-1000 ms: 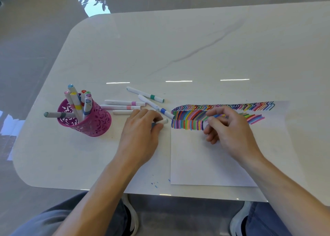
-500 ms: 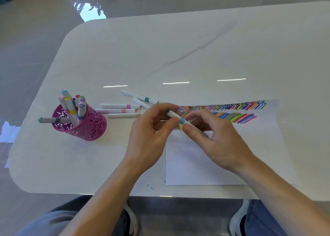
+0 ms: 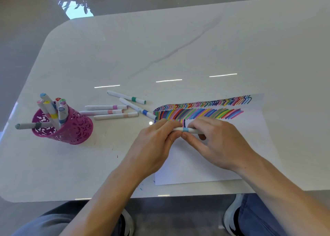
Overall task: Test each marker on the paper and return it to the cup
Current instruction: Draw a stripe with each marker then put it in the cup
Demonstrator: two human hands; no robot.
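Observation:
Both hands hold one white marker with a light blue band [image 3: 185, 130] level over the near-left part of the paper [image 3: 196, 168]. My left hand [image 3: 153, 146] pinches its left end, and my right hand [image 3: 217, 143] grips its right part. The paper carries rows of coloured strokes along its far edge. A pink perforated cup [image 3: 71, 128] stands at the left with several markers upright in it and a grey one [image 3: 30, 126] poking out sideways.
Several loose white markers lie between cup and paper: a green-banded one [image 3: 128, 98], a blue-banded one [image 3: 139, 109], a purple-banded one [image 3: 107, 107], and two pinkish ones [image 3: 116, 115]. The white table's [image 3: 178, 48] near edge is close below the paper.
My left hand lifted a cap piece from the table and met the right hand. The right hand left the strokes, and both now hold the blue-banded marker level together.

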